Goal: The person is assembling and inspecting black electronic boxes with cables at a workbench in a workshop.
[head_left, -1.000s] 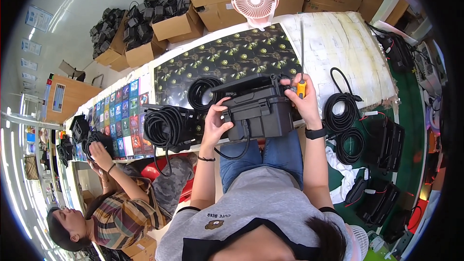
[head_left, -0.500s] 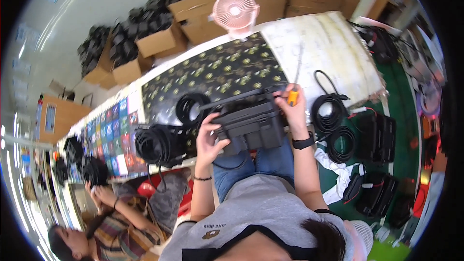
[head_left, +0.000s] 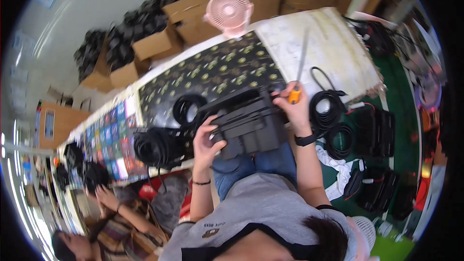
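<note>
A black plastic box (head_left: 250,130) with a handle bar along its far edge is held above my lap, over the table's near edge. My left hand (head_left: 207,142) grips its left end, thumb on the near side and fingers over the top. At the right end, my right hand (head_left: 296,108) holds a screwdriver (head_left: 295,95) with an orange handle, its long shaft pointing away from me. The thumb and fingers of that hand also reach to the box's far right corner; whether they pinch a small part there I cannot tell.
Coiled black cables (head_left: 155,146) lie left of the box, and more cable coils (head_left: 326,108) lie on the right. A pink fan (head_left: 229,12) stands at the table's far edge. Black cases (head_left: 379,133) sit on the green surface at right. A co-worker's hands (head_left: 107,197) handle black parts at left.
The box has tilted, so more of the gap under its handle bar shows. Both hands keep their hold. The co-worker's hands have moved closer to the black parts.
</note>
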{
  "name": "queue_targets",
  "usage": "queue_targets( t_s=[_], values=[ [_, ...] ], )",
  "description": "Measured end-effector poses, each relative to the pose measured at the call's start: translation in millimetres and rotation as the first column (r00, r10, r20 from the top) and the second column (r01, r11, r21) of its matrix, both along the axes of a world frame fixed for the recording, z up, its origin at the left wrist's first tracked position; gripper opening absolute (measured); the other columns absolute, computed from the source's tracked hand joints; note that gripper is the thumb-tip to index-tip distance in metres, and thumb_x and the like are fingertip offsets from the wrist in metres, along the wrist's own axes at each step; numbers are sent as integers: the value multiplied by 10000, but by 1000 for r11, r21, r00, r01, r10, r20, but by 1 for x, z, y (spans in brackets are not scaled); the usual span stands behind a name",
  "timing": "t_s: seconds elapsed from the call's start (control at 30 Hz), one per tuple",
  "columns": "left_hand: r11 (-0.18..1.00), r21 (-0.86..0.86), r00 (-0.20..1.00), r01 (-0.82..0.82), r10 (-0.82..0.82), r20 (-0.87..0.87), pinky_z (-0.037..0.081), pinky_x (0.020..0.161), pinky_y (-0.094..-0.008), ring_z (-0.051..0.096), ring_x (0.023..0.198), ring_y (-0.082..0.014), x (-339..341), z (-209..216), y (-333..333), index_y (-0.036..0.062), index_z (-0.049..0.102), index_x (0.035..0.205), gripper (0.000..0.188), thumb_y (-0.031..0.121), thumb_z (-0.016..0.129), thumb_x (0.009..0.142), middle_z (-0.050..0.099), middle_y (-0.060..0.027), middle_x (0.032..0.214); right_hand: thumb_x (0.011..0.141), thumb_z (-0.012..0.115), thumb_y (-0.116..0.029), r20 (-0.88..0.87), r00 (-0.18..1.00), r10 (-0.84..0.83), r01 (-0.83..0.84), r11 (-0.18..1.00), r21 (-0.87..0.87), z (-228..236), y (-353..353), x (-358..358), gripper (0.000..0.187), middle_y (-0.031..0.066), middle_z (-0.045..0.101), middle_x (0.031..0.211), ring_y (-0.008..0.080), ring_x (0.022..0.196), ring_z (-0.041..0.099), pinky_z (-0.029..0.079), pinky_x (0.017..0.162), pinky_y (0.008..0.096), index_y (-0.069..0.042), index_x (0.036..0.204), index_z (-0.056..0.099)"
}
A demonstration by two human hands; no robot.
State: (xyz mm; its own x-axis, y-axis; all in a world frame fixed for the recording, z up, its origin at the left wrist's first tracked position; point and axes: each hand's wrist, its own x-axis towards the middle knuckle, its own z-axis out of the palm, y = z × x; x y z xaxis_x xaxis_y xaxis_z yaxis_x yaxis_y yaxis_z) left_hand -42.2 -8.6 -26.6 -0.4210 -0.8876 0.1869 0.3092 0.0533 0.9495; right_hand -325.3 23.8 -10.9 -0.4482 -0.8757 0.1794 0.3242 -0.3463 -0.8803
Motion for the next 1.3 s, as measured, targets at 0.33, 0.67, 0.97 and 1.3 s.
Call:
queue_targets(
  t_s=[0.33,0.67,0.97,1.3],
  values=[
    [684,-717,858,-132,441,263,487,944,-417,569,1146,-350,-16,9,35,68,688,940,397,31,884,598,515,-183,1278,891,633,54,156,987,-46,19,985,173,-25,-4,-4,290,27,645,881,21,665,553,396,530,141,-137,1003,446],
    [786,-567,795,-246,499,346,417,1014,-423,522,1224,-338,-19,12,21,57,613,1012,459,52,857,624,514,-193,1327,949,647,-141,-43,996,-74,81,977,196,-35,-35,8,136,28,654,1034,10,705,456,384,604,146,-112,989,520],
    [891,-352,804,-286,423,418,418,1031,-356,496,1219,-226,-16,3,-2,47,412,1361,725,29,776,734,431,-119,1339,976,593,-169,-208,975,-81,156,913,377,-57,-15,5,124,73,696,1062,33,663,502,409,523,183,-85,1034,523],
    [895,-255,836,-365,436,333,385,1031,-381,477,1213,-271,-25,-13,-13,42,396,1371,793,196,821,719,485,-165,1299,934,596,-60,-641,765,-60,328,893,308,-55,-10,21,332,96,718,1022,180,950,680,500,857,289,-61,1261,533]
  ],
)
